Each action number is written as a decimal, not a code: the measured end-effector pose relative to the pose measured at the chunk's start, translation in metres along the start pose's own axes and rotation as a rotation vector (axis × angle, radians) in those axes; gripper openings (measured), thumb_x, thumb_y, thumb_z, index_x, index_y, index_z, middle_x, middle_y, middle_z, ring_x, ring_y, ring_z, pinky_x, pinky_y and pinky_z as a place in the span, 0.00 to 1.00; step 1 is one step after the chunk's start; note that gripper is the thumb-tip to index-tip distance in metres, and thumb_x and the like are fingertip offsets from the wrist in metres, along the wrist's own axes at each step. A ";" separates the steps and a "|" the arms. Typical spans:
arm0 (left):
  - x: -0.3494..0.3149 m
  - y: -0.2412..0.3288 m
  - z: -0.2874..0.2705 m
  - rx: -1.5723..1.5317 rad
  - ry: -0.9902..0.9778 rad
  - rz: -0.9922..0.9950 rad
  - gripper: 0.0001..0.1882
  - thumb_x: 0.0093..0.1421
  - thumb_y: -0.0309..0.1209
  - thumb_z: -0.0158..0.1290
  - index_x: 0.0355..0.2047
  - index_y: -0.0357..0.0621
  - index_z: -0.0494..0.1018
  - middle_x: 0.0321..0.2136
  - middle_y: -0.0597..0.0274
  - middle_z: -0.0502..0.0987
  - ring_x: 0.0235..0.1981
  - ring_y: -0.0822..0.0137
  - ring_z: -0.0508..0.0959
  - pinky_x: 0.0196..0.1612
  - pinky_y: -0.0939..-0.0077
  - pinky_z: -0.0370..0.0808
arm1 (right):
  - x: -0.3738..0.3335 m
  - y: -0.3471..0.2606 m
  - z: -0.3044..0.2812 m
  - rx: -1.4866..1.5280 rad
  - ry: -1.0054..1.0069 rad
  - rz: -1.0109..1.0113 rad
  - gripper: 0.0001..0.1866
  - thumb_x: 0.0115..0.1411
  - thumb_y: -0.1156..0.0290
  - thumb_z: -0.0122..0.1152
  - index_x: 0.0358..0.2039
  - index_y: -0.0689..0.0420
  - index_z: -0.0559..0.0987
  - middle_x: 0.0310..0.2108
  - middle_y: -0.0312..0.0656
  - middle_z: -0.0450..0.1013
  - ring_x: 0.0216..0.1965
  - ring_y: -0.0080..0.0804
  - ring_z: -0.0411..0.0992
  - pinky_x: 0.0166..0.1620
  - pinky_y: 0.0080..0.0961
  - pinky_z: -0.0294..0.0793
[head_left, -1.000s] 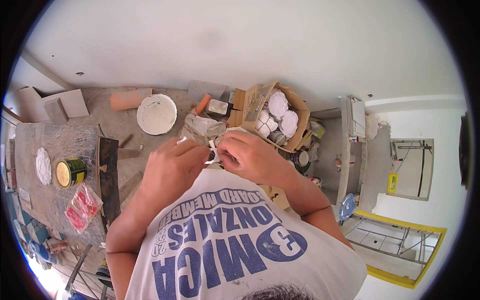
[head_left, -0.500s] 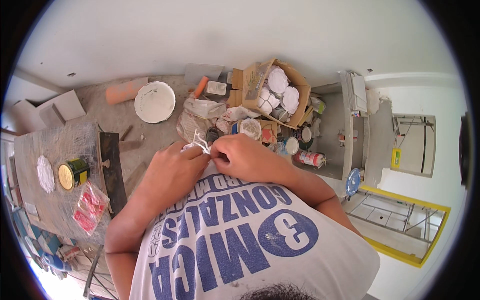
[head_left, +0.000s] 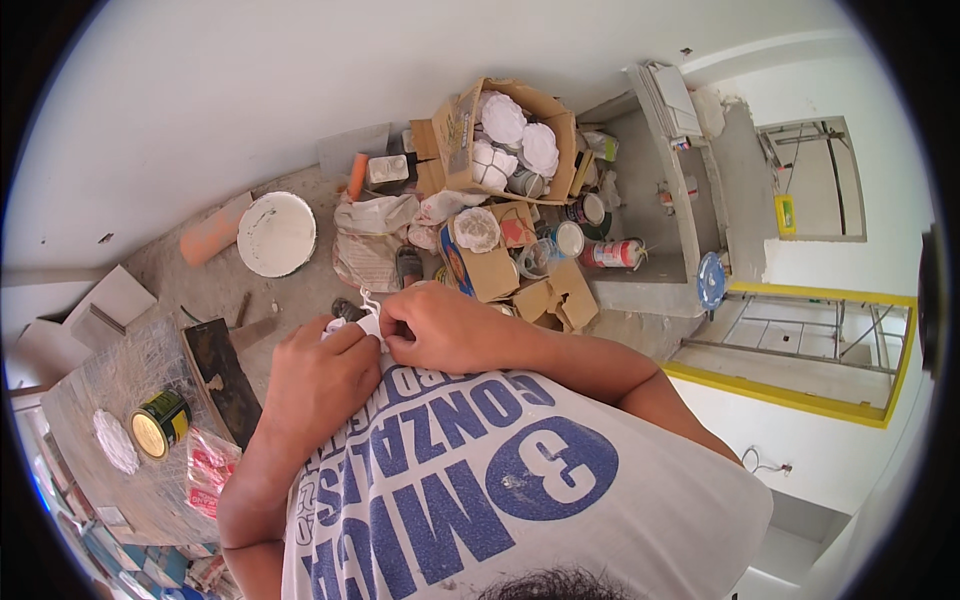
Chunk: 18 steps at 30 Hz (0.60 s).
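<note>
Both hands are meeting just in front of the printed white T-shirt (head_left: 530, 470), and a white cloth scrap (head_left: 369, 324) is sitting right between them, its thin white string (head_left: 369, 299) curling up above the fingers! The left hand (head_left: 330, 375) is gripping the cloth from its side, knuckles bent; the right hand (head_left: 445, 325) is curling thumb and forefinger into a ring, seemingly pinching the cloth's other edge. Holding it so close to the chest is probably keeping the small piece steady, each hand bracing against the other. Over on the left, the scratched wooden table (head_left: 90, 385) is bearing a round, ruffled white pad (head_left: 117, 443), a tin can with a golden end (head_left: 160, 424) and a clear plastic packet with red markings (head_left: 210, 470), likely parked there for the left arm's easy reach. Up ahead, the open cardboard box (head_left: 458, 140) is holding rounded white bundles (head_left: 540, 150), presumably keeping them together off the dusty floor. And what's hiding? The fingertips are disappearing into the folds, so the exact pinch isn't showing, and the knuckles are covering much of the cloth's shape
</note>
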<state>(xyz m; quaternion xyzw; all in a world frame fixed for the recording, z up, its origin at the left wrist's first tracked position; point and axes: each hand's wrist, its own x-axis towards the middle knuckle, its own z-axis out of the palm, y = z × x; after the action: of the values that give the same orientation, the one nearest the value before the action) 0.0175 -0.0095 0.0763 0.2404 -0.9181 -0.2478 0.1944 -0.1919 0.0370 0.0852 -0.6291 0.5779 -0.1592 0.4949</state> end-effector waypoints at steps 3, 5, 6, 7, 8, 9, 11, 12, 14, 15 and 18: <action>-0.001 0.000 0.002 0.022 0.060 -0.047 0.06 0.46 0.23 0.61 0.24 0.44 0.75 0.25 0.62 0.75 0.29 0.57 0.78 0.31 0.61 0.77 | 0.001 -0.002 0.006 0.055 0.082 0.010 0.07 0.55 0.73 0.63 0.30 0.65 0.78 0.29 0.52 0.77 0.32 0.46 0.76 0.38 0.36 0.74; -0.002 -0.002 0.009 -0.033 0.119 -0.084 0.06 0.47 0.22 0.61 0.26 0.44 0.77 0.25 0.61 0.76 0.29 0.56 0.78 0.32 0.61 0.77 | 0.003 0.000 0.008 0.095 0.147 -0.015 0.07 0.56 0.74 0.63 0.32 0.64 0.78 0.28 0.49 0.76 0.30 0.40 0.76 0.36 0.33 0.74; -0.008 -0.005 0.011 -0.038 0.162 -0.123 0.06 0.47 0.22 0.61 0.26 0.44 0.77 0.26 0.61 0.77 0.29 0.55 0.79 0.32 0.61 0.77 | 0.002 0.005 0.011 0.083 0.200 -0.003 0.06 0.56 0.74 0.63 0.32 0.63 0.78 0.27 0.45 0.76 0.29 0.34 0.74 0.36 0.31 0.73; -0.014 -0.010 0.012 -0.133 0.131 -0.203 0.05 0.53 0.24 0.61 0.31 0.40 0.80 0.29 0.56 0.78 0.30 0.51 0.79 0.34 0.60 0.77 | 0.004 0.008 0.012 0.077 0.227 -0.012 0.06 0.57 0.75 0.62 0.33 0.63 0.77 0.27 0.41 0.75 0.29 0.28 0.73 0.36 0.28 0.73; -0.019 -0.015 0.017 -0.261 0.170 -0.317 0.05 0.56 0.26 0.60 0.33 0.40 0.80 0.29 0.55 0.78 0.31 0.49 0.79 0.35 0.59 0.77 | 0.006 0.005 0.010 0.058 0.259 -0.039 0.05 0.57 0.77 0.62 0.34 0.62 0.77 0.28 0.39 0.74 0.30 0.25 0.72 0.36 0.27 0.73; -0.024 -0.020 0.023 -0.393 0.234 -0.431 0.06 0.59 0.28 0.58 0.34 0.39 0.80 0.29 0.53 0.78 0.32 0.47 0.79 0.36 0.58 0.77 | 0.007 0.006 0.006 0.042 0.279 -0.067 0.05 0.57 0.78 0.61 0.35 0.61 0.77 0.29 0.37 0.74 0.30 0.22 0.71 0.37 0.25 0.73; -0.037 -0.028 0.031 -0.653 0.292 -0.567 0.10 0.66 0.29 0.55 0.44 0.38 0.80 0.36 0.51 0.79 0.40 0.49 0.80 0.44 0.60 0.76 | 0.010 0.012 0.005 0.124 0.215 -0.222 0.05 0.56 0.82 0.59 0.33 0.61 0.75 0.36 0.42 0.76 0.37 0.28 0.73 0.45 0.26 0.74; -0.044 -0.024 0.031 -0.726 0.343 -0.596 0.12 0.66 0.28 0.55 0.48 0.39 0.79 0.44 0.50 0.78 0.47 0.50 0.79 0.51 0.62 0.75 | 0.011 0.012 0.008 0.102 0.232 -0.314 0.04 0.55 0.82 0.58 0.32 0.61 0.74 0.38 0.45 0.77 0.39 0.31 0.73 0.46 0.29 0.74; -0.065 -0.013 0.044 -0.673 0.459 -0.620 0.13 0.67 0.28 0.50 0.49 0.38 0.78 0.50 0.47 0.76 0.53 0.48 0.75 0.57 0.61 0.72 | 0.015 0.016 0.008 0.156 0.155 -0.335 0.04 0.57 0.82 0.57 0.32 0.61 0.73 0.41 0.46 0.77 0.42 0.32 0.73 0.51 0.29 0.72; -0.074 -0.005 0.050 -0.633 0.501 -0.642 0.13 0.67 0.28 0.49 0.49 0.37 0.78 0.51 0.46 0.75 0.54 0.47 0.75 0.58 0.61 0.71 | 0.018 0.019 0.007 0.169 0.126 -0.342 0.04 0.57 0.82 0.57 0.33 0.61 0.73 0.42 0.47 0.78 0.44 0.33 0.73 0.53 0.29 0.71; -0.092 0.013 0.071 -0.652 0.541 -0.710 0.13 0.68 0.29 0.47 0.46 0.35 0.77 0.49 0.43 0.76 0.51 0.46 0.76 0.56 0.58 0.72 | 0.031 0.029 -0.004 0.346 -0.092 -0.324 0.04 0.59 0.82 0.55 0.34 0.61 0.71 0.46 0.49 0.77 0.44 0.32 0.74 0.55 0.30 0.70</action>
<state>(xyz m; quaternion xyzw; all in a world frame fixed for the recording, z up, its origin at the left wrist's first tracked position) 0.0535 0.0755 0.0041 0.5177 -0.5736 -0.4989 0.3924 -0.2024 0.0123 0.0518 -0.6260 0.4101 -0.3045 0.5892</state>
